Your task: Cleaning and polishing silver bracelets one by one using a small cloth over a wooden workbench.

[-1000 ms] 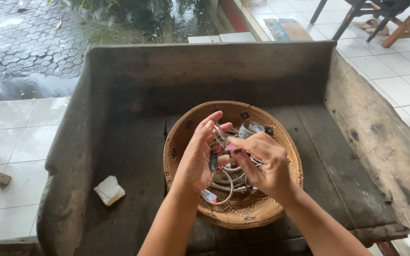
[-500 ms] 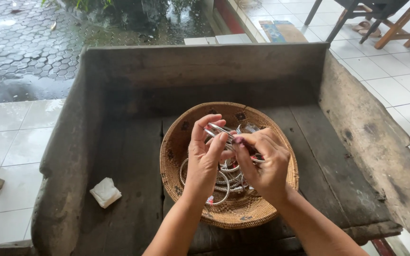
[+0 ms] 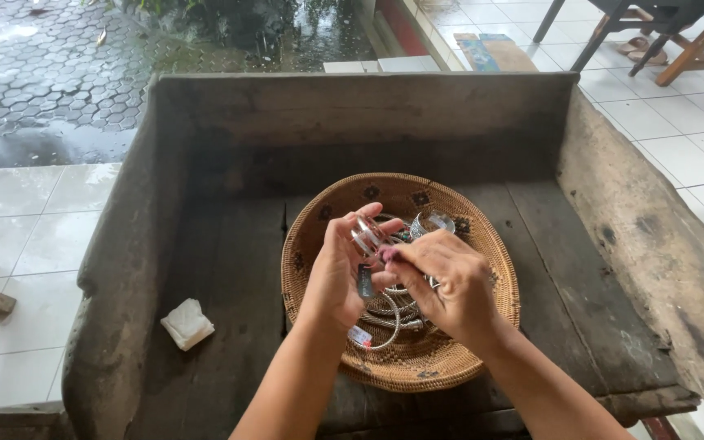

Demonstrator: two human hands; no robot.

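Broadly, a dark wooden surface (image 3: 222,269) with raised sides carries a round woven basket (image 3: 482,326) full of silver bracelets (image 3: 385,314). Above the basket, the left hand (image 3: 336,273) pinches one silver bracelet (image 3: 366,234), while the right hand (image 3: 450,281) pinches its small tag. A crumpled white tissue (image 3: 187,323) lies near left.
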